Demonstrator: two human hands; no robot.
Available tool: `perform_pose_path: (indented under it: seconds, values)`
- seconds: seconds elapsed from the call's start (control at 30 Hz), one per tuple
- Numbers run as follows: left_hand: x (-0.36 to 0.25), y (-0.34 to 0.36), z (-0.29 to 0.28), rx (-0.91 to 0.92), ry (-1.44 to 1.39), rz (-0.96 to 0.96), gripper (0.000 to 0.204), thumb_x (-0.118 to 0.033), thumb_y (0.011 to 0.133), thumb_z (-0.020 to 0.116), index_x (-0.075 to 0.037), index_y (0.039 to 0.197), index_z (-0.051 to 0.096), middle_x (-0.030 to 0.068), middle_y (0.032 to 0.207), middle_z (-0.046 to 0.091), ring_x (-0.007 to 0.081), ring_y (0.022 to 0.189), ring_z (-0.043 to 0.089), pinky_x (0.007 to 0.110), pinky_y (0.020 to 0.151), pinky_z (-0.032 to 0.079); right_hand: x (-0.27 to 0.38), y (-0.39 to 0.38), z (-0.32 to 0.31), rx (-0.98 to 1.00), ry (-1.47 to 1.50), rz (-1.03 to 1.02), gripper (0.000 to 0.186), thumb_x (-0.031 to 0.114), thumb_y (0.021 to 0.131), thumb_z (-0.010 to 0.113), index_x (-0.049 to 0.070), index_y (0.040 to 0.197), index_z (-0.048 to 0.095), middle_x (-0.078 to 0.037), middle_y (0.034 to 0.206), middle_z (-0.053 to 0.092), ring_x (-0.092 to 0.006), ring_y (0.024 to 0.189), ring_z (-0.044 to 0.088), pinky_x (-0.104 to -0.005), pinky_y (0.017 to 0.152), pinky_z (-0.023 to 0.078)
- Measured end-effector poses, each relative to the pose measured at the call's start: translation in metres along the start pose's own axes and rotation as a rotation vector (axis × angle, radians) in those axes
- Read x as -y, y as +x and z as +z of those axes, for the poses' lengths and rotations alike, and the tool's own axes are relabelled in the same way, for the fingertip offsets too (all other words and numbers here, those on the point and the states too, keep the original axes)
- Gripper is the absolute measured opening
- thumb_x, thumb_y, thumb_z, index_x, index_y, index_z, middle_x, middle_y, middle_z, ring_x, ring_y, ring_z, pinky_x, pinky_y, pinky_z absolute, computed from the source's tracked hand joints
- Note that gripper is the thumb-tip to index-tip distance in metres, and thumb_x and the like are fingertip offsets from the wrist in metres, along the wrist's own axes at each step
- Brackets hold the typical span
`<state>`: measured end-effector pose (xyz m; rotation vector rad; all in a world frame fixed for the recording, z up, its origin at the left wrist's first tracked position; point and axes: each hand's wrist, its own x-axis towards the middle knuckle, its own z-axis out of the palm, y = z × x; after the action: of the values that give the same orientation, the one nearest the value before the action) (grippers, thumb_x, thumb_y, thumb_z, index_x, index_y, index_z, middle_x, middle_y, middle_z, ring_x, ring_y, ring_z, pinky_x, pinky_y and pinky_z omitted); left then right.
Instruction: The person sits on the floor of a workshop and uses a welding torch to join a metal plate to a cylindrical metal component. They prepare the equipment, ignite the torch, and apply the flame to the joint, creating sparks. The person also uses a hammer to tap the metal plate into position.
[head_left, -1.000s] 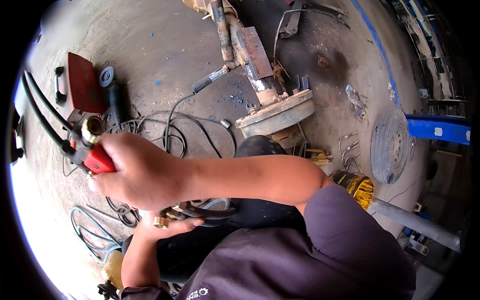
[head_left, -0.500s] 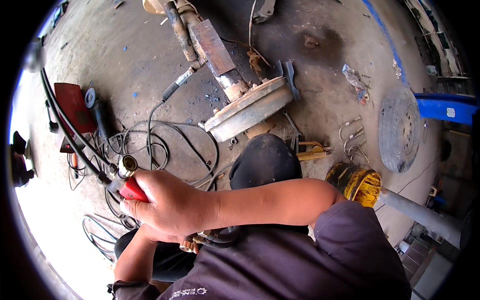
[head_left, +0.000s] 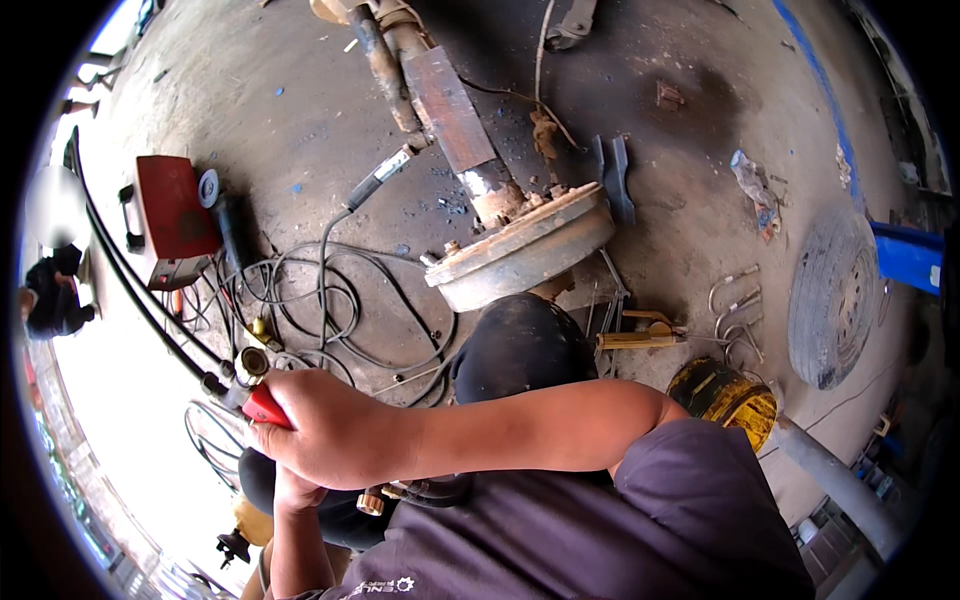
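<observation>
My right hand (head_left: 345, 428) is closed around the red handle (head_left: 268, 407) of what looks like a gas torch. A brass valve (head_left: 252, 364) sits beside the handle. Two black hoses (head_left: 130, 262) run from that end to the upper left. My right forearm crosses in front of my body. Below it, my left hand (head_left: 298, 488) reaches up against the underside of the right one, its fingers hidden. A brass knob (head_left: 371, 501) and dark hose pieces (head_left: 440, 491) show below my right wrist. Beyond my knee lies a rusty axle (head_left: 447, 110) with a round drum (head_left: 525, 248).
At the left are a red metal box (head_left: 178, 212), an angle grinder (head_left: 228, 225) and coiled cables (head_left: 345, 285). A clamp with a cable (head_left: 378, 180) touches the axle. A tyre (head_left: 832, 300) and a yellow-stained bucket (head_left: 725, 398) stand right. Another person (head_left: 60, 295) is at far left.
The view has shifted, so the floor things sit farther right and lower. My right hand keeps its grip on the torch handle. My left forearm is now more upright.
</observation>
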<state>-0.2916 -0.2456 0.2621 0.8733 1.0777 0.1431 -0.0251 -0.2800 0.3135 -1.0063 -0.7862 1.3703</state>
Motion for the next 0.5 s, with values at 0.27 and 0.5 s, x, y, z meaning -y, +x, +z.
perform_pose_path:
  seconds: [0.27, 0.5]
  values:
    - [-0.081, 0.003, 0.054, -0.181, 0.285, 0.421, 0.015, -0.006, 0.099, 0.065, 0.001, 0.111, 0.059, 0.0055, 0.096, 0.067, 0.0142, 0.087, 0.065, 0.028, 0.081, 0.052, 0.023, 0.006, -0.019, 0.111, 0.242, 0.26, 0.025, 0.024, 0.101, 0.066, 0.004, 0.087, 0.061, -0.001, 0.068, 0.06, -0.008, 0.051, 0.054, -0.0267, 0.047, 0.045]
    - [-0.115, 0.003, 0.089, 0.337, 1.102, 1.205, 0.054, -0.025, 0.079, 0.085, -0.001, 0.123, 0.065, 0.0016, 0.07, 0.053, 0.0205, 0.062, 0.057, 0.032, 0.052, 0.045, 0.015, 0.021, -0.034, 0.083, 0.261, 0.311, 0.03, 0.031, 0.097, 0.07, 0.008, 0.082, 0.057, -0.001, 0.066, 0.06, -0.0107, 0.051, 0.059, -0.0273, 0.047, 0.048]
